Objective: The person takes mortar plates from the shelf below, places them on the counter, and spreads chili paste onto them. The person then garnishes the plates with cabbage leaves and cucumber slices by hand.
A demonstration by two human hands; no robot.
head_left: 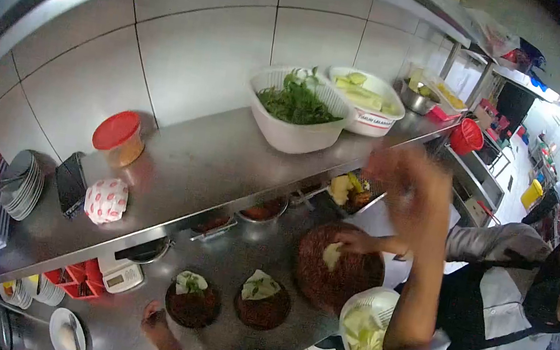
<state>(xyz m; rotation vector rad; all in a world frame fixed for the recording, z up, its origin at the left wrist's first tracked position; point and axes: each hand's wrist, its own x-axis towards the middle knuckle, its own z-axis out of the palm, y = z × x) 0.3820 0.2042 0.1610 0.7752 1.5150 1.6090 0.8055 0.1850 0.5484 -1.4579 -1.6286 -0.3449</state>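
Observation:
My left hand (158, 325) rests at the counter's front with its fingers loosely apart and nothing in them, beside a round dark plate (193, 310). That plate and a second dark plate (262, 313) each carry a pale green leaf piece and small green leaves. My right hand (410, 187) is raised in front of the shelf, smeared by motion; whether it holds anything is unclear. Below it a co-worker's hand (359, 242) touches a pale piece (331, 256) on a large round reddish-brown mortar (311, 281). A white basket of cut cabbage (363, 336) stands at the front right.
On the steel shelf (189, 154) are a basket of green leaves (294, 130), a tub of cut cucumber (371, 120) and a red-lidded container (118, 131). Stacked plates (23, 191) stand left. A white scale (120, 277) sits below. A co-worker (493, 301) stands right.

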